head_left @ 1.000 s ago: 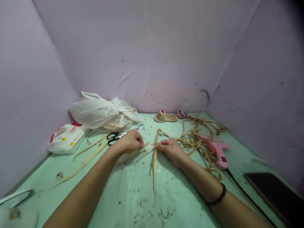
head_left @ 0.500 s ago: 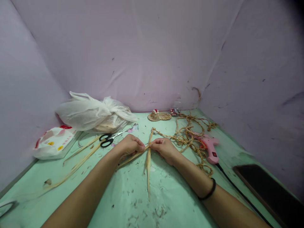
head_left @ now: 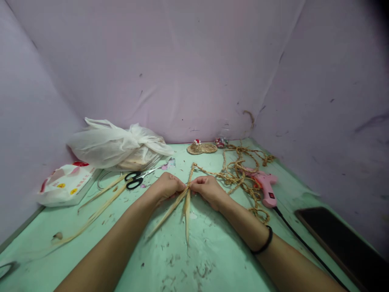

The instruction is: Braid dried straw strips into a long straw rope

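My left hand (head_left: 169, 187) and my right hand (head_left: 209, 190) meet over the middle of the green table, both pinching a braided straw cord (head_left: 191, 174) where its loose strands begin. Two pale strands (head_left: 186, 215) hang from that spot toward me, one straight down and one slanting to the left. Beyond my hands the finished braid rises to a bend, then runs right into a tangled heap of braided cord (head_left: 240, 170). Fingertips of both hands cover the crossing point itself.
Black-handled scissors (head_left: 135, 179) and loose straw strands (head_left: 100, 211) lie left. Behind them are a white plastic bag (head_left: 118, 146) and a tissue pack (head_left: 68, 182). A woven piece with beads (head_left: 202, 148) sits at the back. A pink glue gun (head_left: 267, 188) and a dark phone (head_left: 340, 243) are right.
The left strand, earlier stretched out near my left hand, now hangs slanting down more freely. My hands stay at the same spot on the braid. The view has shifted slightly.
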A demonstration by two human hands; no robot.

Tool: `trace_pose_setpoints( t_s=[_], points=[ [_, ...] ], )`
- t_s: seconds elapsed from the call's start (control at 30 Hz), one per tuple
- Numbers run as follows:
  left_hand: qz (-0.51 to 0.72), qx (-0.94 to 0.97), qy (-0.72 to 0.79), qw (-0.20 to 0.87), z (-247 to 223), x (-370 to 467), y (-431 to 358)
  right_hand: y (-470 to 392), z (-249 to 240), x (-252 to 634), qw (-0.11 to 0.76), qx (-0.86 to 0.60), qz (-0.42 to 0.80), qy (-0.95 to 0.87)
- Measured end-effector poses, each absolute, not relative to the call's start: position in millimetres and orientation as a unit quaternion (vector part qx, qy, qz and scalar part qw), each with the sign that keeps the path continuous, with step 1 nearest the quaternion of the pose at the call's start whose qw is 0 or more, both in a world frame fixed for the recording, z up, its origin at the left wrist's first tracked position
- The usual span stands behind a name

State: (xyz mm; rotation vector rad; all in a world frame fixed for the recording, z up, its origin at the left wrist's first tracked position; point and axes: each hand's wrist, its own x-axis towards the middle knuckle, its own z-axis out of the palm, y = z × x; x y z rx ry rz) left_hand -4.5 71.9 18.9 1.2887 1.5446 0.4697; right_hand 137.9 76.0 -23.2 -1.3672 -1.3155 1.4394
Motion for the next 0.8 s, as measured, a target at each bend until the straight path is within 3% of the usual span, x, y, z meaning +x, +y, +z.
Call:
trace_pose_setpoints(
  t_s=[0.47,0.67,0.8],
  points=[
    [0.21,0.409,0.599,0.656,8,2,80,75,-20,138,0.379,-0.523,0.587,-0.488],
    [0.254,0.44,0.654,0.561,4,9,73,74,-18,139,0.38,-0.511,0.619,-0.459],
    [0.241,0.427,0.622,0.61,7,12,71,73,-17,141,0.376,-0.477,0.66,-0.441]
  ],
)
